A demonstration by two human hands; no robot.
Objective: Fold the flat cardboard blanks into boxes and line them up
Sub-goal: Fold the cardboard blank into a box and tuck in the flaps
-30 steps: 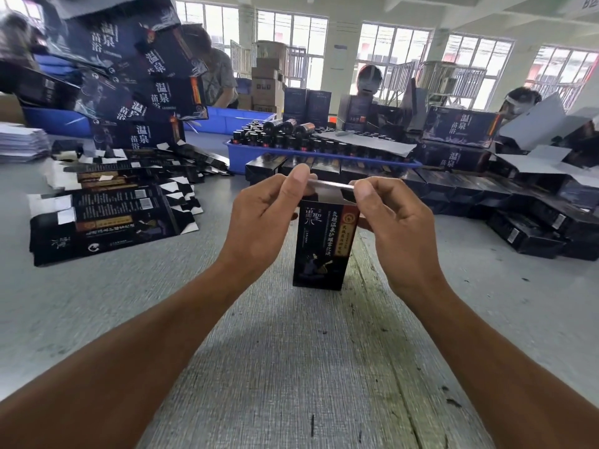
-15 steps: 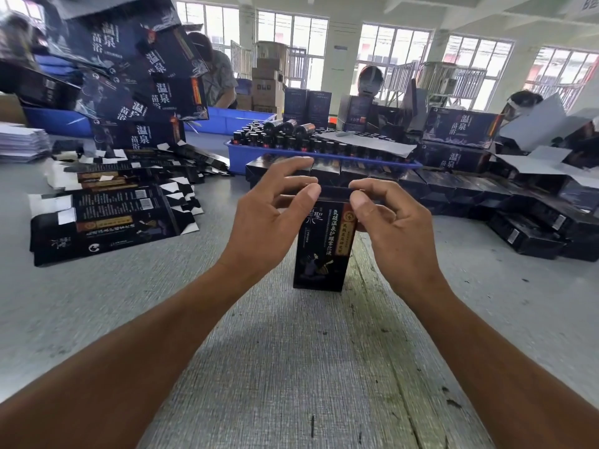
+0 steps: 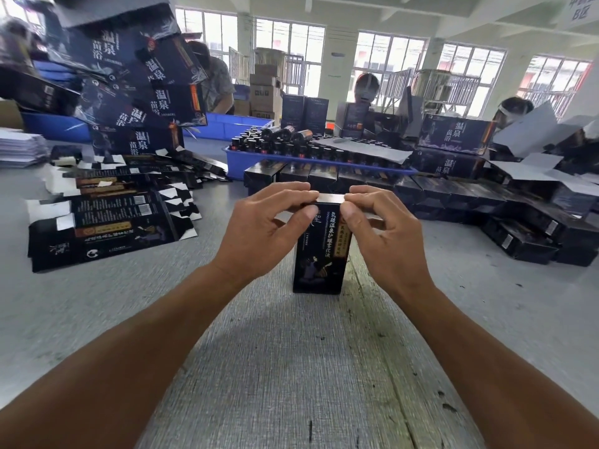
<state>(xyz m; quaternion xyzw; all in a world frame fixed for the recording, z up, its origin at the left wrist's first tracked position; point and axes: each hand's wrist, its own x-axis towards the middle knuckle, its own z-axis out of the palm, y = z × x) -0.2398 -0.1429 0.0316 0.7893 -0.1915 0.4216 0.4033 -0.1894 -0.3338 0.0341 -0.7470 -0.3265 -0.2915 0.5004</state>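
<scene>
two hands on one box, and we only have the head view to call it from. the box (image 3: 319, 251) stands upright on the grey table (image 3: 291, 367), right between our wrists, dark printed face toward us. our left hand (image 3: 262, 234) pinches the top flap (image 3: 330, 198) at its left end, thumb in front and fingers curled over the top; our right hand (image 3: 385, 234) pinches the right end the same way. the pale underside of the flap shows between them, so we judge the lid is not yet tucked.

to do this well, we'd keep both pinches level so the flap folds along its crease, steer the tuck tab inside the front wall, then press down evenly; push from one end only and the tall box could tip or the tab could buckle.

off to the left lie the flat blanks (image 3: 107, 222), fanned out on the table. beyond the box, the finished boxes (image 3: 356, 179) sit side by side in a row in front of a blue tray (image 3: 236, 163) of bottles. that row looks like where this one belongs.
</scene>
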